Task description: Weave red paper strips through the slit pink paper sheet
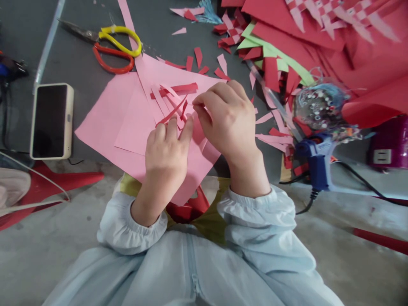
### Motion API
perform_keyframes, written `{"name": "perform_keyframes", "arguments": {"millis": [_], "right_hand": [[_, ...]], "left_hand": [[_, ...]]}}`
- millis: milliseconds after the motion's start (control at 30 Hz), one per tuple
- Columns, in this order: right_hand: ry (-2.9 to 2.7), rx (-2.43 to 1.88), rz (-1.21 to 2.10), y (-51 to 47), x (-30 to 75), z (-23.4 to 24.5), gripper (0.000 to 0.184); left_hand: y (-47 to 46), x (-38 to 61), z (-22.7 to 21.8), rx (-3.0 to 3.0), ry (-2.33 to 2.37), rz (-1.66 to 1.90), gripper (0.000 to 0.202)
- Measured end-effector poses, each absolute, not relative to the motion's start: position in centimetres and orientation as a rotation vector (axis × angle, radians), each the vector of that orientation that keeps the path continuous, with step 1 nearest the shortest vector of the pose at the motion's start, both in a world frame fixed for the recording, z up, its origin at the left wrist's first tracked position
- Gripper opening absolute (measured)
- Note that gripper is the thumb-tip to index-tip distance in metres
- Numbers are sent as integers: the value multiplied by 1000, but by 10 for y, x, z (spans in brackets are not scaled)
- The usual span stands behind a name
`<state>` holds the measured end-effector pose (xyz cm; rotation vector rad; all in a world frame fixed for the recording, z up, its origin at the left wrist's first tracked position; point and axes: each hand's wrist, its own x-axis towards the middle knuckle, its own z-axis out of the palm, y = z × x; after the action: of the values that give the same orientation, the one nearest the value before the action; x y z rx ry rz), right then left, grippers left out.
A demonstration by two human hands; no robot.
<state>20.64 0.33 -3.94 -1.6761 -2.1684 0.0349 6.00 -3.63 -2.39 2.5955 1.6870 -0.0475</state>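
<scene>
Pink paper sheets (127, 110) overlap at the table's front edge, with narrow pink and red paper strips crossing on top. My left hand (167, 148) lies over them, its fingers stretched out and their tips touching the strips near a thin red strip (172, 114). Just right of those fingertips, my right hand (228, 117) is closed in a pinch above the sheets. Whatever is between its thumb and forefinger is too small to make out. A wider red strip (183, 88) lies behind the fingers on the pink paper.
Scissors (117, 49) with yellow and red handles rest behind the sheets. A phone (51, 121) lies at left. To the right are a blue glue gun (315, 159) with its cable, a clear container of beads (318, 106), paper scraps (277, 138) and stacked red paper (360, 59).
</scene>
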Motion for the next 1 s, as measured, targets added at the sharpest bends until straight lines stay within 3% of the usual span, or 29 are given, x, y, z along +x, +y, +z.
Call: {"name": "perform_keyframes", "arguments": {"millis": [600, 833, 1000], "right_hand": [[-2239, -1651, 138, 2, 204, -44, 34], [-2178, -1708, 134, 4, 207, -45, 33], [-2114, -1674, 111, 3, 206, -46, 34]], "left_hand": [[-37, 62, -26, 2587, 1709, -42, 54], [-38, 61, -27, 2556, 1733, 74, 43], [-37, 63, -26, 2565, 1708, -16, 55]]}}
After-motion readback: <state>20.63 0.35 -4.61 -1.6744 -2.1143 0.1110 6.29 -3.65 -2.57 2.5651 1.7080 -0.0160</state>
